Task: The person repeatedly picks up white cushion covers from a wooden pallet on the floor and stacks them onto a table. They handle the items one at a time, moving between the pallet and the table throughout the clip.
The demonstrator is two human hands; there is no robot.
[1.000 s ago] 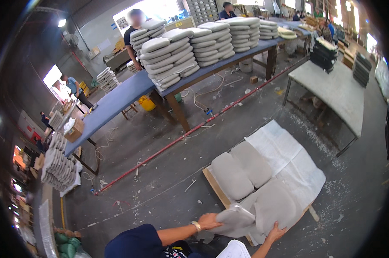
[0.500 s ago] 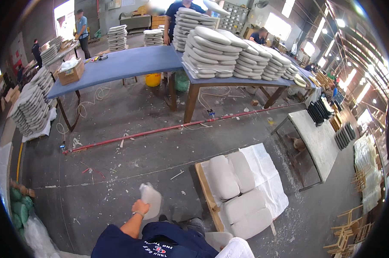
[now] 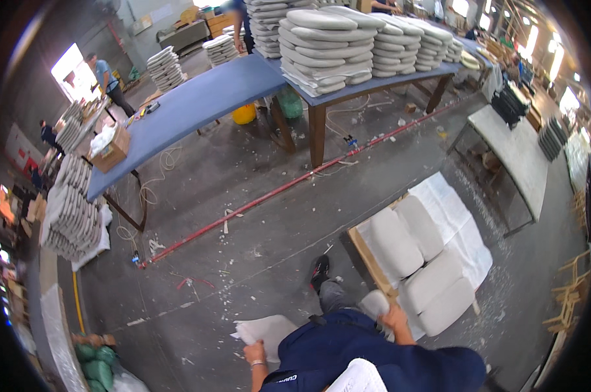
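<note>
My left hand [image 3: 255, 351] is closed on the edge of a pale grey seat cushion [image 3: 272, 332], held low at my left side. On the other side, my right hand [image 3: 395, 319] is closed on a second light seat cushion [image 3: 375, 303], partly hidden by my arm and body. Close to that hand is a low pallet [image 3: 367, 256] with a wooden edge, bearing several grey cushions [image 3: 393, 243] laid flat in pairs. White sheeting [image 3: 462, 219] spreads out beneath them on the right.
Ahead stand blue-topped tables [image 3: 197, 108] with stacks of cushions [image 3: 328, 49]. A red pipe [image 3: 269, 197] crosses the floor before them. At right is a grey table [image 3: 511, 153] bearing dark pads. More stacked cushions [image 3: 73, 212] and green bags [image 3: 96, 369] lie at left. Other people work farther back.
The view has turned and shifted. My left hand's cushion has come back closer to my body. My right hand, mostly hidden before, now shows with its cushion beside the pallet. One foot is now forward.
</note>
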